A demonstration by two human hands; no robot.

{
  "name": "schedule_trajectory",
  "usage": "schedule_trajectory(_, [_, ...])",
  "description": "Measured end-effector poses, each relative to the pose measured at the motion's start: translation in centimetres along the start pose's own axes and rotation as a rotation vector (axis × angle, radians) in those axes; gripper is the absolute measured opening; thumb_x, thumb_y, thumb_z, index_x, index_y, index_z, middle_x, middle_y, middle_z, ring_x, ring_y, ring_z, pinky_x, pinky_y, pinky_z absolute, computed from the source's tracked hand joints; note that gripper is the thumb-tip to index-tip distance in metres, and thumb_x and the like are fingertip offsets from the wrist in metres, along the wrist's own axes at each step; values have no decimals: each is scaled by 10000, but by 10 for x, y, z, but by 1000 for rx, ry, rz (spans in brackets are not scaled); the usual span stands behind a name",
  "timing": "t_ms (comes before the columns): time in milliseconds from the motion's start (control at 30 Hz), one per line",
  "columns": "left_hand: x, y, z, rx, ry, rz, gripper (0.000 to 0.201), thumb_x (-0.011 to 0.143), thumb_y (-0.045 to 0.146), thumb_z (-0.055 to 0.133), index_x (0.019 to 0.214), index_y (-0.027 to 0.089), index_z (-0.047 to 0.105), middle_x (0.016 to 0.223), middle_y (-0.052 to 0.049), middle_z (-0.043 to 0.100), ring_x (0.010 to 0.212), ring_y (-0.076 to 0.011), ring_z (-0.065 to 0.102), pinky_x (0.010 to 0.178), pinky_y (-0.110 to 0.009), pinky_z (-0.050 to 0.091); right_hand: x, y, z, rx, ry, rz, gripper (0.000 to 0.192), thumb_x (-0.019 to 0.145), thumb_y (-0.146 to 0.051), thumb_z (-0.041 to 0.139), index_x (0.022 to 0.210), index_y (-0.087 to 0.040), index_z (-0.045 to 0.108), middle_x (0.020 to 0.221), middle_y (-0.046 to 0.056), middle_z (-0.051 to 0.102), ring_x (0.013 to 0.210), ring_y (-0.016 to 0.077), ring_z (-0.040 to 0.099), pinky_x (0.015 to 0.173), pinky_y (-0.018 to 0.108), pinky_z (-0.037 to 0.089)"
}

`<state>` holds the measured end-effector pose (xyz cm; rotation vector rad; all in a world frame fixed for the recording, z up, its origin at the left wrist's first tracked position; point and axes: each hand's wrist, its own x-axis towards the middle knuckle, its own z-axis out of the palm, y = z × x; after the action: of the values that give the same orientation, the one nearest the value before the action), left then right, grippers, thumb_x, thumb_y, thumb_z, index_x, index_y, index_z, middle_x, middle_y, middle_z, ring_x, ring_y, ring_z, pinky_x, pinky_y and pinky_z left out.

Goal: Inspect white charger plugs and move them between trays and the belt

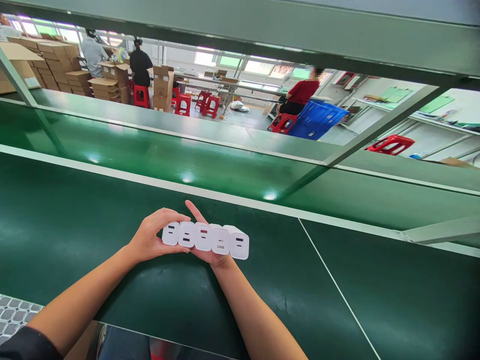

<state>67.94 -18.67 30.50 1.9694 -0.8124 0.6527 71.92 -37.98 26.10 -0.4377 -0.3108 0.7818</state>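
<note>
Both my hands hold a row of several white charger plugs (206,239) just above the dark green work surface (75,235). My left hand (150,239) grips the left end of the row, thumb on top. Under the row lies my right hand (210,255), palm up, with one finger pointing up behind the plugs. The plugs sit side by side, their port faces turned toward me.
A shiny green conveyor belt (168,155) runs behind the work surface, with a slanted metal frame bar (375,125) over it. A grey tray (15,315) shows at the lower left. Beyond are red stools, cardboard boxes (56,65), a blue crate (317,119) and three people.
</note>
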Motion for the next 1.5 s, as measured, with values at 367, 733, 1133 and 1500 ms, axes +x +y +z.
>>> schedule_trajectory(367, [-2, 1, 0, -28, -2, -56, 563, 715, 435, 859, 1182, 229, 624, 1043, -65, 744, 911, -189, 695, 774, -291, 560, 0, 0, -7, -34, -44, 28, 853, 695, -487, 815, 1453, -283, 481, 867, -18, 698, 782, 169, 663, 700, 320, 596])
schedule_trajectory(733, [-2, 1, 0, -49, -12, -85, 533, 730, 432, 845, 1169, 227, 621, 1063, -66, 743, 924, -189, 697, 786, -291, 559, -3, 0, -12, -43, 54, 34, 901, 683, -457, 786, 1491, -280, 429, 764, -43, 651, 747, 157, 624, 741, 311, 536])
schedule_trajectory(1133, [-3, 2, 1, -64, -8, -121, 513, 741, 454, 831, 1156, 228, 633, 1080, -77, 744, 945, -204, 705, 786, -301, 560, -2, -2, -6, -27, 58, 37, 874, 643, -440, 830, 1440, -275, 511, 682, -62, 628, 692, 148, 606, 711, 284, 514])
schedule_trajectory(1500, [0, 6, -2, -28, -22, -135, 466, 756, 421, 820, 1141, 225, 645, 1030, -67, 738, 847, -179, 691, 704, -269, 550, 0, -4, 6, -17, 42, 24, 767, 694, -403, 814, 1393, -238, 546, 600, -111, 545, 610, 91, 549, 695, 246, 490])
